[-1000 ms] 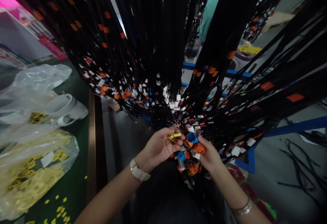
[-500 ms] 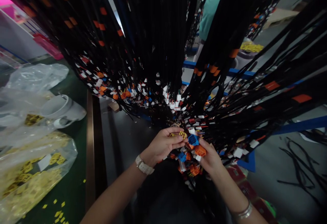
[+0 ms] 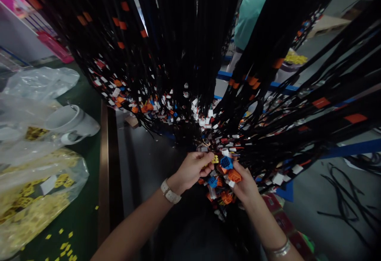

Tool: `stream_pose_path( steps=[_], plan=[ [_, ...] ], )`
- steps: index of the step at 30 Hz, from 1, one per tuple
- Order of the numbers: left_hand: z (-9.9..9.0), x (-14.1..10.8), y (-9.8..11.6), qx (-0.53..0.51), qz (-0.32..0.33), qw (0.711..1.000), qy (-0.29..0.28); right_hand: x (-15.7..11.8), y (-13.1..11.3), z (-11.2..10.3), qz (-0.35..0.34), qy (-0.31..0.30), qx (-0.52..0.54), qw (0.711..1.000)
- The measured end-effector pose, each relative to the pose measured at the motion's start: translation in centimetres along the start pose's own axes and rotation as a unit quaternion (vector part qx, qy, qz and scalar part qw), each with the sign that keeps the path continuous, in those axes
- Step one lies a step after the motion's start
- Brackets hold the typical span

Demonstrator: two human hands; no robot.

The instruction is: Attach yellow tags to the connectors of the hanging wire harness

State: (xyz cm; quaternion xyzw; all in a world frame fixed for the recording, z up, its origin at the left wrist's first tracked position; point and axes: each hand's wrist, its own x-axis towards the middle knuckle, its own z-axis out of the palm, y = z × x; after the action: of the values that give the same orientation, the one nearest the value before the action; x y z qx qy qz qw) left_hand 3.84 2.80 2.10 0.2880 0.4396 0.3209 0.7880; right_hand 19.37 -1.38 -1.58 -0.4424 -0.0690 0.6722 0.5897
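My left hand pinches a small yellow plastic clip between thumb and fingers, its slotted face turned toward the connectors. Close to its right, a blue connector is gripped by my right hand, with the thumb along its edge. An orange connector lies against the same hand, just below the blue one. More blue and orange connectors on wire ends hang under both hands. Whether the yellow clip touches the blue connector, I cannot tell.
Black cable bundles with many connectors hang ahead. At left, a green table bears a clear bag of yellow clips and a grey jug. A person in a teal top stands behind the cables. Blue rails cross the back.
My left fingers have curled in, and the yellow clip between them now points at the blue connector. My right hand keeps its hold. The view has shifted slightly.
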Motion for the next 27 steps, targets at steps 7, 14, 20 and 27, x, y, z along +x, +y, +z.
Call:
stream_pose_path(
  steps=[7, 14, 20, 27],
  plan=[
    [0.0, -0.3, 0.2, 0.075, 0.035, 0.996, -0.03, 0.0, -0.1, 0.1, 0.003, 0.019, 0.019, 1.0],
    [0.2, -0.6, 0.4, 0.102, 0.023, 0.993, -0.045, -0.1, -0.3, 0.1, 0.024, 0.012, 0.006, 1.0],
    [0.5, -0.8, 0.4, 0.13, 0.022, 0.99, -0.052, 0.0, -0.3, -0.1, 0.037, 0.01, 0.004, 0.999],
    [0.8, -1.2, 0.8, 0.26, 0.094, 0.961, -0.009, -0.2, -0.7, 0.2, 0.061, 0.006, 0.0, 0.998]
  ],
)
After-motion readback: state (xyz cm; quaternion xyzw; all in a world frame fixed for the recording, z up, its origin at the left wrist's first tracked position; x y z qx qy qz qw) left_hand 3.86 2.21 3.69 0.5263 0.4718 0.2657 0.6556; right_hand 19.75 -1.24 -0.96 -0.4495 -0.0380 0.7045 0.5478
